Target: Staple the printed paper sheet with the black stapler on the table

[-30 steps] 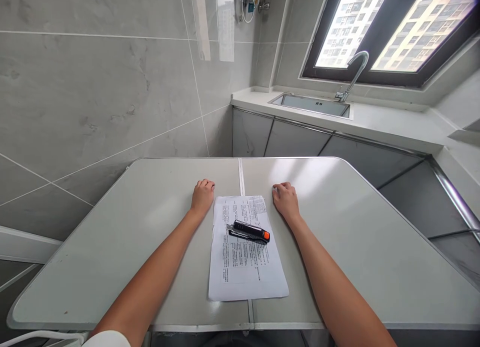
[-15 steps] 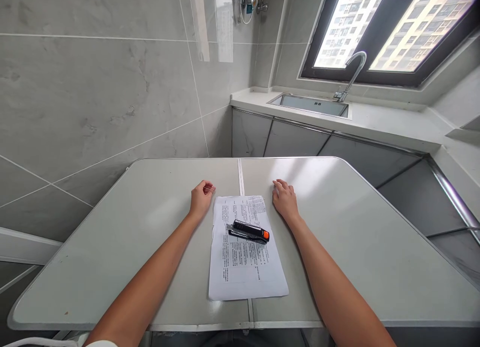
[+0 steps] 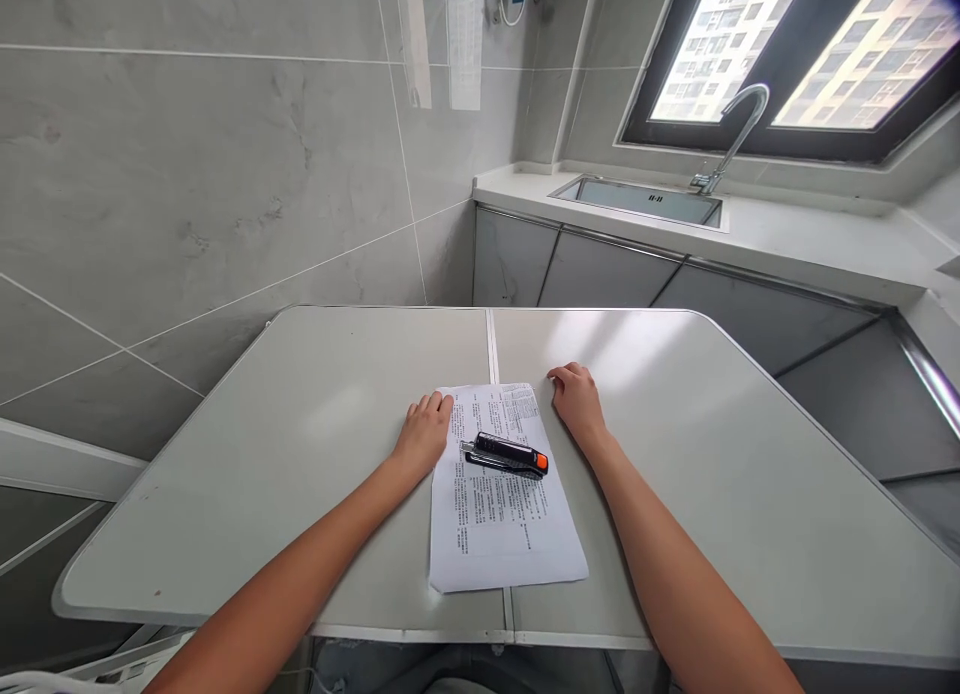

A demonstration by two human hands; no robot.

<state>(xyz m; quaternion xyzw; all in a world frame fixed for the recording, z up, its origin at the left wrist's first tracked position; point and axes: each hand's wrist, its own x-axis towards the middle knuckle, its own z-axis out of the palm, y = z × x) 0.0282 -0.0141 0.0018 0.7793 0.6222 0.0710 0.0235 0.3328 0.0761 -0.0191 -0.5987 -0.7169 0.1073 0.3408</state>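
Left hand (image 3: pixel 424 432) sits at the paper's (image 3: pixel 502 562) upper left edge, grip unclear; stapler (image 3: pixel 506 458) lies on top; right hand (image 3: pixel 579 402), apart, rests loosely bent, seemingly empty, on the table (image 3: pixel 757 494): likely early positioning, any paper-lifting calling for clearing the stapler first.

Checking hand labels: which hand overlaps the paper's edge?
The left hand: it overlaps the upper left edge of the paper. The right hand is apart, with table showing between.
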